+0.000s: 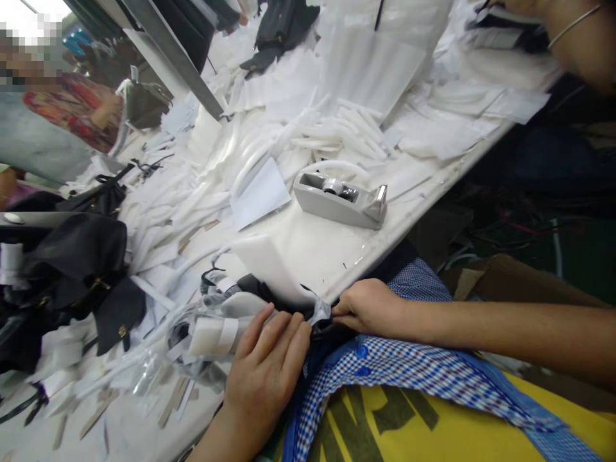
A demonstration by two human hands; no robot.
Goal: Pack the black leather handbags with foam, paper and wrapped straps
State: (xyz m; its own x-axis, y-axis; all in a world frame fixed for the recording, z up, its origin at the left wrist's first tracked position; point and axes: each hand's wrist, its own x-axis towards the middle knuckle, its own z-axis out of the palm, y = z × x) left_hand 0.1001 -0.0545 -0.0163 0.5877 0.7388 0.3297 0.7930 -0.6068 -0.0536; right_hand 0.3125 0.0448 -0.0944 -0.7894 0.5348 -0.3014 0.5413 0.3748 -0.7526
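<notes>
A black bag (pixel 332 332) sits at the table's near edge, close against my body. A white foam sheet (pixel 276 266) stands up out of its opening, with clear plastic wrap (pixel 321 312) beside it. My left hand (pixel 269 369) grips the near left side of the bag, its fingers bent over the edge. From the right, my right hand (pixel 368 307) pinches the bag's rim. Next to my left fingers lie foam-wrapped straps (pixel 212 335), partly under clear plastic. My fingers and the foam hide much of the bag.
A grey tape dispenser (pixel 341 199) stands on the white table (pixel 308 234) ahead. Foam strips and paper (pixel 192 186) are heaped beyond it. Other black bags (pixel 72 269) lie at left. Another person's arm (pixel 577 38) reaches in at upper right; a person (pixel 81 109) sits across.
</notes>
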